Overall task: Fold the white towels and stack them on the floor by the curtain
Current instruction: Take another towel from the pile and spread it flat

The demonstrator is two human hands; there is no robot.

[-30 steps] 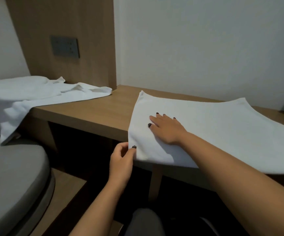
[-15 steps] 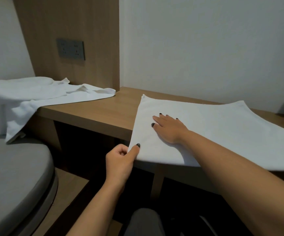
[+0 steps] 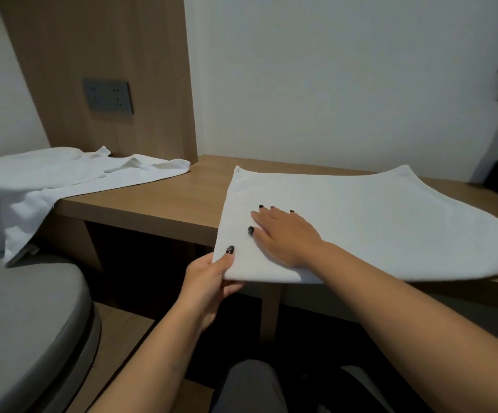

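From the head view, my left hand [image 3: 209, 281] pinches the near corner of the towel [image 3: 361, 222], which lies flat on the desk [image 3: 158, 207] and overhangs its front edge. My right hand [image 3: 283, 234] presses flat on it. If I lift the palm early, the overhang may slide off. 1 unfolded pile [image 3: 48, 180] waits far left.

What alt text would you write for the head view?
A person's left hand pinches the near corner of a flat white towel on a wooden desk while the right hand presses it flat. A crumpled towel lies left.
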